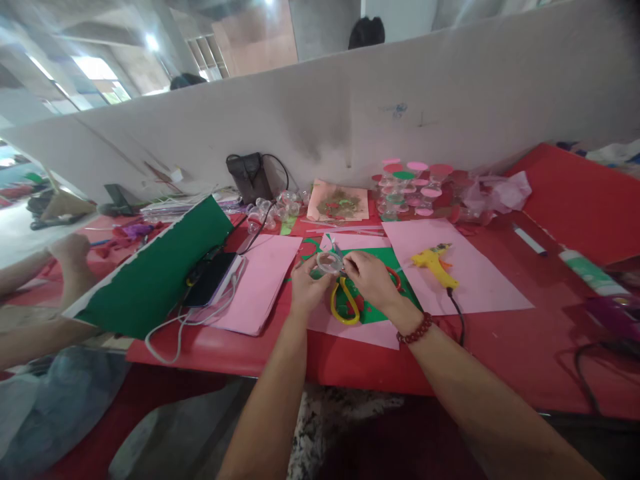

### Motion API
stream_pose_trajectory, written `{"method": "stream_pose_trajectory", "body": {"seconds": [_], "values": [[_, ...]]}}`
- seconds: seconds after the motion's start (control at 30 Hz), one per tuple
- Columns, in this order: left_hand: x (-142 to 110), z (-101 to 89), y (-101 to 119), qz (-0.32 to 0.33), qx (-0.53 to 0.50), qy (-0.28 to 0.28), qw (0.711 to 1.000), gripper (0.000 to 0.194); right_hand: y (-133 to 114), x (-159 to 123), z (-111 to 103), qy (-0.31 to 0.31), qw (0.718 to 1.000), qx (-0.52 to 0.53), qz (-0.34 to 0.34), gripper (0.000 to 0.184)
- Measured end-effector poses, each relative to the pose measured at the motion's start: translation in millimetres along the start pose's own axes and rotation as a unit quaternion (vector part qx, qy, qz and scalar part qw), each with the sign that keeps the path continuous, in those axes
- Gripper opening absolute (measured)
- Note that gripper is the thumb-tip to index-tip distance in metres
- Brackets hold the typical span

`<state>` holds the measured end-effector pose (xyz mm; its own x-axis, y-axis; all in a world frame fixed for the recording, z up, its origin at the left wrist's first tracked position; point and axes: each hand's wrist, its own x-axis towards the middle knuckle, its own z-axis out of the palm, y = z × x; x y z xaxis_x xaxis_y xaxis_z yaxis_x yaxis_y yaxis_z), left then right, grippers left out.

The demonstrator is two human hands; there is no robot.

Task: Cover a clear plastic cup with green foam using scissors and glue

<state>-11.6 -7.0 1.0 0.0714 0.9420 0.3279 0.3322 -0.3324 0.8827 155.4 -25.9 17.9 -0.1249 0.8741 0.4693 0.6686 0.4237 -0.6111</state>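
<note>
In my left hand (309, 283) is a small clear plastic cup (330, 262), its round rim turned up toward me. My left fingers and thumb are closed around its side. My right hand (369, 272) is at the cup's right edge with its fingertips pinched together; what lies between them is too small to tell. Below the hands, yellow-handled scissors (345, 320) rest on green paper (383, 312), their blades hidden. A red handle loop (397, 279) shows beside my right hand. Red and green paper scraps lie around, with pink paper (370, 337) underneath.
To the right, a yellow glue gun (434, 264) lies on a pink sheet (485, 287). Stacked clear cups with coloured discs (413, 190) stand behind. At left are pink sheets (270, 267), a phone (213, 280) with a cable, green card (150, 280) and another person's arm (73, 267).
</note>
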Motion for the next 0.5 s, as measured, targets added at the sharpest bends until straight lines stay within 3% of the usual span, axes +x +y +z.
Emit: {"method": "stream_pose_trajectory", "body": {"seconds": [0.23, 0.4, 0.5], "values": [[-0.6, -1.9, -0.7, -0.065, -0.126, -0.008, 0.990, 0.042, -0.1, 0.1, -2.7, 0.023, 0.997, 0.074, 0.010, 0.017], [-0.2, -2.4, 0.0, -0.069, -0.143, 0.002, 0.987, 0.043, 6.3, 1.4, 1.1, 0.024, 0.971, 0.235, 0.027, 0.018], [-1.0, -1.6, 0.2, -0.070, -0.155, -0.010, 0.985, 0.044, 10.7, 3.2, 4.0, 0.018, 0.966, 0.256, -0.002, 0.012]]}}
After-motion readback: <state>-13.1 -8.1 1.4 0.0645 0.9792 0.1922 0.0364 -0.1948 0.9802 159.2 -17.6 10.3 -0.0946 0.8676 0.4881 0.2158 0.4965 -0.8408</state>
